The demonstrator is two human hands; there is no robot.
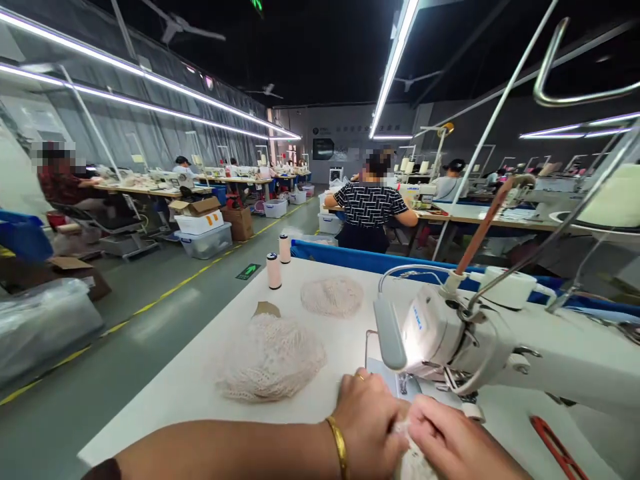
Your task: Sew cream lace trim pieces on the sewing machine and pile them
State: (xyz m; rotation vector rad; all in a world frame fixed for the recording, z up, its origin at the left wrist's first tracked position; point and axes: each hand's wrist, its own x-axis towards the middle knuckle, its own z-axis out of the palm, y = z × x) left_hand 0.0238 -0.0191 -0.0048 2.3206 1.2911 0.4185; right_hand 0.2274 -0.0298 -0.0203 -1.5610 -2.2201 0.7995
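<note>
My left hand and my right hand meet just in front of the sewing machine. Between them they pinch a strip of cream lace, whose lower end runs out of view at the bottom edge. The needle area lies just beyond my fingers, lit by the machine's lamp. To the left of my hands, a heap of cream lace rests on the white table. Farther back lies a smaller, flatter lace pile.
Two thread cones, one pale pink and another behind it, stand at the table's far left corner. A red tool lies right of the machine. Blue cloth edges the table's back. A co-worker sits ahead.
</note>
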